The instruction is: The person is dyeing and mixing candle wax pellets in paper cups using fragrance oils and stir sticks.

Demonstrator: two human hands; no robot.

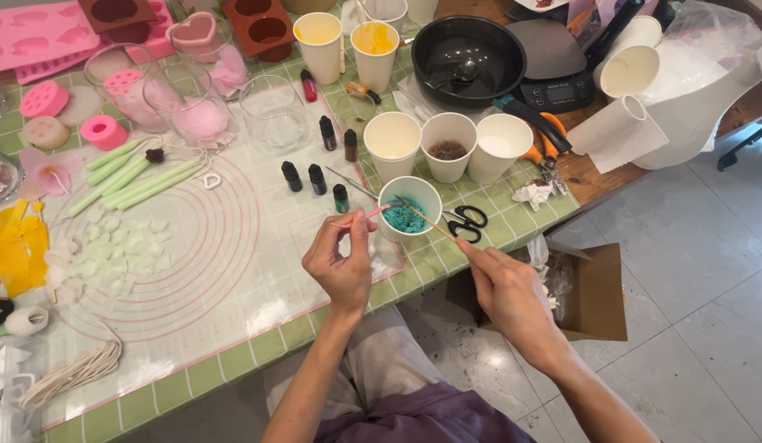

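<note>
- The white paper cup holding teal granules (409, 207) stands on the green tiled table (233, 361), close to the table's near edge, on the corner of a clear silicone mat with pink rings (200, 246).
- Between that cup and the near table edge lies only a narrow strip of mat and tile; past the edge is open grey floor (693, 271), with a brown cardboard box (594, 295) on the floor below and to the right of the cup.
- Just right of the cup, black-handled scissors (467, 221) lie near the table edge, leaving little room on that side.
- Behind the cup, three more white paper cups (447, 143) stand in a row, close together; small dark dropper bottles (315, 176) stand to the cup's left.
- Left of the cup the mat has the most open surface, with pale wax petals (118, 246) well apart from it.
- The left hand (342, 262) hovers just left of the cup, fingers pinched narrowly on a thin pink stick (366, 216) whose tip reaches the cup's rim.
- The right hand (504, 287) is beyond the table edge, over the floor, fingers closed on a thin wooden skewer (426, 220) that slants up into the teal granules.
</note>
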